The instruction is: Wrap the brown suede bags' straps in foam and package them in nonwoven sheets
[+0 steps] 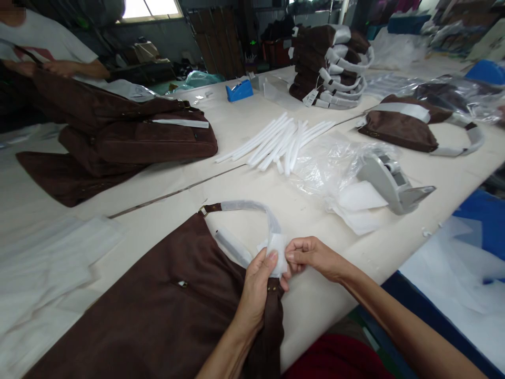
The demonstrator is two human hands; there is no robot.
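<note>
A dark brown handbag point(169, 295) lies flat on the table in front of me. Its shoulder strap point(244, 204) arches over the table, mostly covered in thin white wrapping. My left hand point(258, 281) grips the strap near its lower end, thumb pressed on a small white foam sheet point(278, 252) folded around it. From the other side, my right hand point(305, 257) has its fingers closed at the sheet's edge; the fingertips are partly hidden. A white-wrapped piece point(232, 246) lies inside the strap's loop, by the bag's top edge.
White foam strips point(276, 139) lie mid-table beside clear plastic film point(315, 163) and a grey tape dispenser point(384, 179). A blue dispenser point(239, 90) sits behind. Brown bags are stacked point(311, 66) at the back and piled point(158, 134) at left, where another person point(51, 47) handles one.
</note>
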